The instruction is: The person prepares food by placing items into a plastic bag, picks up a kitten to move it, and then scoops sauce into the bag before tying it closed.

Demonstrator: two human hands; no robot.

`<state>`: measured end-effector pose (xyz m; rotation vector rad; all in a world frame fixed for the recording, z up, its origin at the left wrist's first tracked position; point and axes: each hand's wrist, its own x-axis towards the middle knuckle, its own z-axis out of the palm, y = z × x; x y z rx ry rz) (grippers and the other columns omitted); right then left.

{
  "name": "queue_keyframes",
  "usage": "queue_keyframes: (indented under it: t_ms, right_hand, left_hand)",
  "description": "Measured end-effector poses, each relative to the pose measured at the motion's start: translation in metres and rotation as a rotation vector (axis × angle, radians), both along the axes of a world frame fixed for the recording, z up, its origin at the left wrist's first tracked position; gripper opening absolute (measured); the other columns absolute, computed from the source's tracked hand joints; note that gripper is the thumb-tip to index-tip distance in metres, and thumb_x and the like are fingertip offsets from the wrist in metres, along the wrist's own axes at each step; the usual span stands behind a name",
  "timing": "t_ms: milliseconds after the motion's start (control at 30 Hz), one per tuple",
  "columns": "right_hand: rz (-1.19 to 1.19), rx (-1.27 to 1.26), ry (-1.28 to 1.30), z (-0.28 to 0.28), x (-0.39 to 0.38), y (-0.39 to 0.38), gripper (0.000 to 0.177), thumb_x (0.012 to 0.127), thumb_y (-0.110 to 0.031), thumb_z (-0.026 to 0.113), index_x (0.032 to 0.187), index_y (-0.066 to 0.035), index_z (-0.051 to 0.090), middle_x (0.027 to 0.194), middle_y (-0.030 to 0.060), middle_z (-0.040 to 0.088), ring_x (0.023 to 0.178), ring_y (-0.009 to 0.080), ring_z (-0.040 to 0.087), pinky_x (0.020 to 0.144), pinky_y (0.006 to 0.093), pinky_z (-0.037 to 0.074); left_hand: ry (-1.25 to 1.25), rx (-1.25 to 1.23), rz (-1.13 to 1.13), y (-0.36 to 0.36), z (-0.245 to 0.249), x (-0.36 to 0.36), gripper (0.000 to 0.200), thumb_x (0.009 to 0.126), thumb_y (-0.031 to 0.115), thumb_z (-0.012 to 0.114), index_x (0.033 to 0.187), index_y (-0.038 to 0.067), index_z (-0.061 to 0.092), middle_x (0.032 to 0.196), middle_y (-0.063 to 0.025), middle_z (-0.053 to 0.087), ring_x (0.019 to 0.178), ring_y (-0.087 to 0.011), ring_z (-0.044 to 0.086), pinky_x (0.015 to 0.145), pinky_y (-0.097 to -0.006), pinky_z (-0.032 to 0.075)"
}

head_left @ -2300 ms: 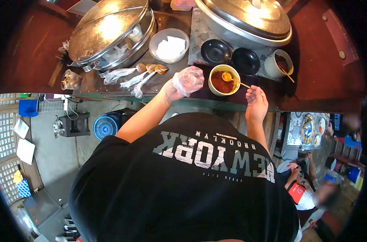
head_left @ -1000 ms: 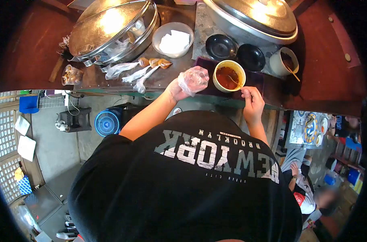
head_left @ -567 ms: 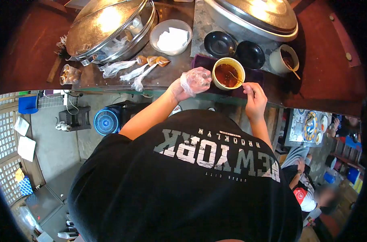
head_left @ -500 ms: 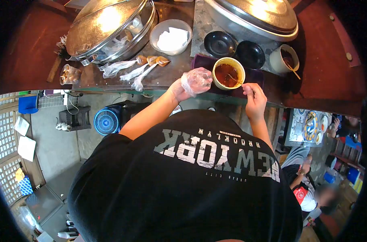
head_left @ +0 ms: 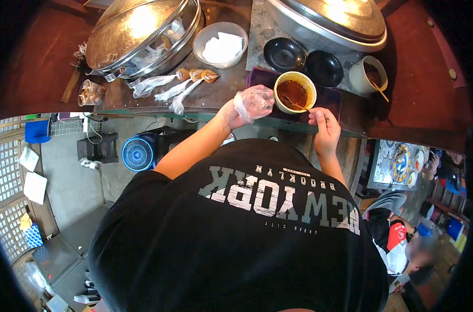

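Note:
A round cream tub [head_left: 312, 89] of dark reddish-brown sauce [head_left: 292, 93] stands near the front edge of the counter. My right hand [head_left: 326, 126], at the tub's lower right rim, pinches the handle of a small brownish spoon [head_left: 300, 107], whose other end dips into the sauce. Clear plastic covers my left hand [head_left: 254, 103], which is curled closed right beside the tub's left side. Whether it grips the tub or something else is hidden. Two black bowls [head_left: 284, 55] sit just behind the tub, over a dark purple cloth [head_left: 261, 78].
Left of the tub lie several knotted plastic bags of brown sauce [head_left: 195, 75], and a bowl of white tissues [head_left: 223, 48]. Big lidded pots [head_left: 137, 31] stand behind. At right is another tub [head_left: 357, 78] with a stick. A person [head_left: 398, 239] sits to the lower right.
My right hand has shifted slightly left and down, and the spoon now lies lower along the tub's near rim. My left hand stays in place. The seated person has moved.

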<state>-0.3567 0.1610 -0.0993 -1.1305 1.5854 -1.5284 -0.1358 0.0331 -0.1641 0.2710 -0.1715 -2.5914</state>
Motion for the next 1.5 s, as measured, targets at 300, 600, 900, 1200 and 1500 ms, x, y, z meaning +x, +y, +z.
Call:
queue_keyframes:
  t_ms: [300, 600, 900, 1200, 1500]
  right_hand:
    - [-0.118, 0.012, -0.324, -0.006, -0.001, -0.002, 0.021, 0.094, -0.016, 0.048, 0.092, 0.001, 0.06, 0.078, 0.0044, 0.06, 0.067, 0.0093, 0.053, 0.065, 0.0219, 0.044]
    - [-0.282, -0.066, -0.61, -0.023, -0.013, -0.007, 0.018, 0.093, -0.015, 0.051, 0.094, 0.002, 0.059, 0.087, 0.0092, 0.063, 0.07, 0.0128, 0.058, 0.061, 0.0248, 0.048]
    - [-0.294, -0.082, -0.62, -0.024, -0.016, -0.005, 0.016, 0.092, -0.013, 0.051, 0.095, 0.001, 0.058, 0.087, 0.0085, 0.063, 0.07, 0.0128, 0.059, 0.061, 0.0246, 0.048]
    - [-0.306, -0.086, -0.633, -0.024, -0.017, -0.006, 0.016, 0.092, -0.013, 0.051, 0.094, 0.001, 0.059, 0.087, 0.0083, 0.063, 0.071, 0.0125, 0.059, 0.062, 0.0242, 0.049]
    - [-0.319, -0.087, -0.637, -0.023, -0.017, -0.007, 0.017, 0.092, -0.014, 0.051, 0.094, 0.001, 0.059, 0.085, 0.0081, 0.063, 0.07, 0.0124, 0.058, 0.061, 0.0241, 0.049]
  left_hand:
    - [-0.008, 0.003, -0.002, 0.0, -0.005, -0.002, 0.034, 0.09, 0.026, 0.047, 0.119, 0.008, 0.05, 0.123, -0.0141, 0.053, 0.111, -0.034, 0.052, 0.093, -0.0489, 0.045]
    - [-0.004, 0.024, 0.002, 0.002, 0.001, -0.004, 0.036, 0.086, 0.023, 0.051, 0.119, 0.009, 0.05, 0.122, -0.0137, 0.053, 0.109, -0.0338, 0.051, 0.092, -0.0485, 0.044]
    - [0.051, 0.042, -0.014, 0.003, 0.003, -0.006, 0.033, 0.086, 0.021, 0.05, 0.116, 0.009, 0.052, 0.119, -0.0144, 0.054, 0.108, -0.0341, 0.052, 0.092, -0.0484, 0.045]
    - [0.048, 0.042, -0.01, 0.003, 0.002, -0.007, 0.031, 0.086, 0.02, 0.05, 0.116, 0.009, 0.053, 0.119, -0.0148, 0.055, 0.107, -0.034, 0.052, 0.091, -0.0475, 0.045]
    - [0.042, 0.043, -0.004, 0.003, 0.004, -0.007, 0.033, 0.087, 0.021, 0.049, 0.117, 0.009, 0.052, 0.118, -0.0151, 0.055, 0.107, -0.0338, 0.052, 0.091, -0.0472, 0.046]
